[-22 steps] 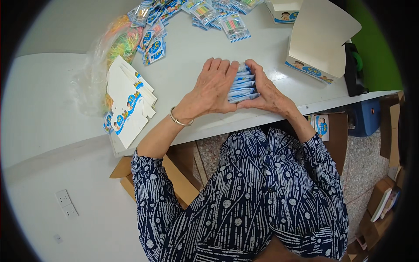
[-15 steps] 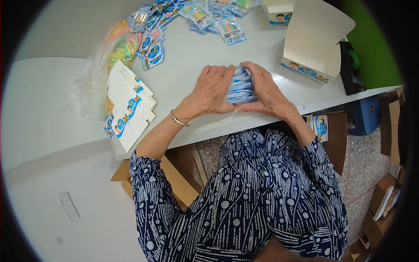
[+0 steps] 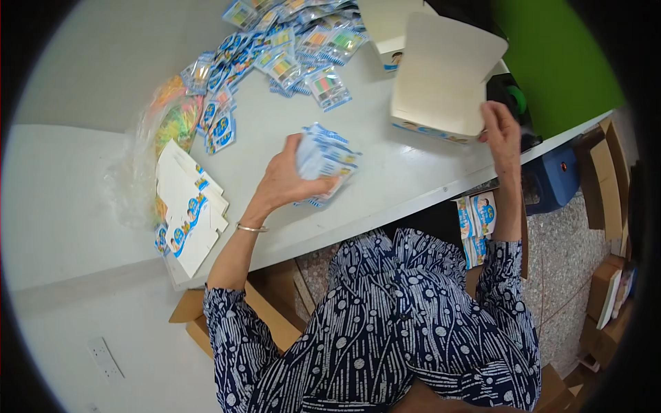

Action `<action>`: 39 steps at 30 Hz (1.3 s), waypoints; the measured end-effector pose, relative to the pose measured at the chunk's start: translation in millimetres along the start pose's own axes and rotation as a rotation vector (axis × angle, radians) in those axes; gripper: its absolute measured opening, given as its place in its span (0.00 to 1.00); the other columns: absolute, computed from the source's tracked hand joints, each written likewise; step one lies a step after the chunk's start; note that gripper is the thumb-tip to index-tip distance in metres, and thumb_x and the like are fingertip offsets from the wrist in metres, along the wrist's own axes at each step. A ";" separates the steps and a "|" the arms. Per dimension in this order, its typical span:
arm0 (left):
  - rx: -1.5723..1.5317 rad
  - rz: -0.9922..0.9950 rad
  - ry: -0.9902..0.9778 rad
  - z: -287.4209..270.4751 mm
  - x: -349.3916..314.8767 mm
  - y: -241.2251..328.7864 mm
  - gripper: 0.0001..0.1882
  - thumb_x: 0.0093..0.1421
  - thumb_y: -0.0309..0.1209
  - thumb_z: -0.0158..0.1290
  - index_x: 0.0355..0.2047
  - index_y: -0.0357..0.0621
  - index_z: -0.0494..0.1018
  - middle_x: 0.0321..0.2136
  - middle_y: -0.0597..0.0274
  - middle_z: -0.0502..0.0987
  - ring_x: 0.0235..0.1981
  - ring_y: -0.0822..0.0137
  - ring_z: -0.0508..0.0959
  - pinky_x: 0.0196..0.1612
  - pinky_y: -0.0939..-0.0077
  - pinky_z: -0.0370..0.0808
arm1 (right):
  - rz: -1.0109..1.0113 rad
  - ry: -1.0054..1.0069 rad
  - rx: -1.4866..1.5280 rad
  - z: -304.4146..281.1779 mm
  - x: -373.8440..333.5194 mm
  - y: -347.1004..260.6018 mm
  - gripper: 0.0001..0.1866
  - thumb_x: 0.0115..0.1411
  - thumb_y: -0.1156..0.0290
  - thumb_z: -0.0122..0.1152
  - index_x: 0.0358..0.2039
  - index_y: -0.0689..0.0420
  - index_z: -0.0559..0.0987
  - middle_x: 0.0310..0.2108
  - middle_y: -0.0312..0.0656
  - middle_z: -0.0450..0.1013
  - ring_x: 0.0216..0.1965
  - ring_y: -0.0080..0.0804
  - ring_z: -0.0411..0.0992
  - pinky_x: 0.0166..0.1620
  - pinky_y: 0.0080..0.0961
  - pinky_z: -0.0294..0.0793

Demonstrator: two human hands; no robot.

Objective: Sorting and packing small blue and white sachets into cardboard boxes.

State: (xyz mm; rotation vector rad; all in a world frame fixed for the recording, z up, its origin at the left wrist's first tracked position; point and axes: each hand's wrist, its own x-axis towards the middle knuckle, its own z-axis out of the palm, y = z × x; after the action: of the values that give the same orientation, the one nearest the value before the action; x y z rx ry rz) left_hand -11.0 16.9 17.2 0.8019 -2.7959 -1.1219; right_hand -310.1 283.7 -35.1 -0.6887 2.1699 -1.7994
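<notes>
My left hand (image 3: 288,177) is closed round a stack of small blue-and-white plastic packets (image 3: 327,155), holding it just over the table, thumb on the near side and fingers on the far side. The packets fan out a little to the right. At the right, my right hand (image 3: 504,138) has its curled fingers on the right front corner of a white cardboard box (image 3: 441,103). This box stands open with its lid flap raised and a printed blue strip along its front.
Another white box (image 3: 385,31) stands behind. Loose packets (image 3: 327,86) are heaped at the back. Left lie flat white cartons (image 3: 189,213) and a clear bag of colourful sticks (image 3: 180,117). A black tape dispenser (image 3: 513,96) sits by the box. More packets (image 3: 475,220) lie in a carton below the table edge.
My hands have parted. The left has moved left and down with the packet stack; the right has let go of it and moved right to the box. The view has shifted slightly.
</notes>
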 end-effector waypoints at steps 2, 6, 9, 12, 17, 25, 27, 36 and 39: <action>-0.272 -0.012 0.027 -5.3 3.7 0.4 0.43 0.43 0.45 0.69 0.53 0.33 0.62 0.45 0.45 0.76 0.43 0.57 0.79 0.47 0.63 0.77 | 0.034 -0.045 0.019 20.2 -11.0 -17.2 0.13 0.65 0.63 0.58 0.41 0.61 0.77 0.27 0.31 0.72 0.24 0.15 0.68 0.25 0.13 0.66; -0.818 -0.036 0.071 -28.3 12.8 49.4 0.41 0.43 0.37 0.72 0.52 0.35 0.63 0.44 0.51 0.76 0.42 0.63 0.79 0.48 0.70 0.77 | 0.054 -0.076 0.036 54.5 -30.6 -33.9 0.14 0.65 0.63 0.59 0.38 0.62 0.77 0.25 0.32 0.72 0.23 0.15 0.69 0.24 0.14 0.67; -0.822 0.113 0.102 -24.2 36.8 88.7 0.42 0.42 0.39 0.72 0.52 0.32 0.62 0.45 0.49 0.75 0.43 0.63 0.78 0.48 0.70 0.76 | 0.115 -0.125 0.042 75.6 -44.0 -40.7 0.15 0.64 0.61 0.59 0.32 0.63 0.76 0.21 0.34 0.72 0.21 0.17 0.70 0.24 0.14 0.68; -0.665 0.143 0.189 2.6 63.2 92.7 0.46 0.40 0.43 0.72 0.51 0.28 0.62 0.44 0.46 0.75 0.45 0.60 0.78 0.48 0.70 0.75 | 0.164 -0.208 0.013 91.4 -52.2 -47.0 0.15 0.64 0.62 0.59 0.29 0.62 0.76 0.18 0.35 0.72 0.19 0.18 0.70 0.23 0.15 0.69; -0.217 -0.028 0.226 33.6 92.9 70.5 0.53 0.36 0.56 0.68 0.49 0.21 0.62 0.43 0.39 0.75 0.46 0.51 0.78 0.48 0.67 0.74 | -0.049 -0.172 -0.100 105.2 -59.3 -46.7 0.18 0.65 0.63 0.58 0.23 0.63 0.72 0.15 0.36 0.70 0.19 0.19 0.73 0.23 0.16 0.69; 0.355 0.089 0.039 64.0 106.2 64.6 0.56 0.36 0.60 0.62 0.52 0.22 0.62 0.52 0.32 0.68 0.54 0.47 0.72 0.55 0.50 0.68 | -0.178 -0.149 -0.173 107.7 -54.8 -38.2 0.18 0.64 0.64 0.59 0.22 0.63 0.71 0.14 0.34 0.68 0.17 0.18 0.69 0.21 0.17 0.67; 0.213 0.213 0.128 62.0 104.9 48.0 0.51 0.39 0.58 0.61 0.53 0.26 0.64 0.54 0.34 0.67 0.56 0.47 0.69 0.56 0.49 0.66 | -0.184 -0.153 -0.181 107.7 -54.1 -42.8 0.18 0.64 0.64 0.59 0.21 0.63 0.71 0.14 0.35 0.67 0.17 0.18 0.68 0.21 0.18 0.67; 0.418 0.490 0.125 59.1 86.1 52.9 0.24 0.62 0.38 0.51 0.57 0.44 0.66 0.57 0.42 0.64 0.51 0.44 0.70 0.56 0.56 0.67 | -0.170 -0.144 -0.187 103.9 -56.1 -45.5 0.21 0.66 0.62 0.56 0.20 0.63 0.70 0.14 0.35 0.66 0.17 0.21 0.70 0.23 0.19 0.68; 0.506 0.366 -0.038 53.6 91.3 59.5 0.21 0.64 0.38 0.48 0.56 0.44 0.66 0.56 0.44 0.64 0.53 0.45 0.69 0.55 0.56 0.68 | -0.145 -0.156 -0.194 102.2 -56.2 -43.9 0.21 0.67 0.62 0.55 0.20 0.63 0.70 0.14 0.35 0.65 0.18 0.21 0.71 0.23 0.20 0.69</action>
State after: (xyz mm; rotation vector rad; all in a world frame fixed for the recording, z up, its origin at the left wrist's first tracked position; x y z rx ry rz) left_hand -128.1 44.4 1.3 0.2505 -3.1168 -0.3832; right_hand -205.0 218.2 -20.6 -1.0185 2.2590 -1.5522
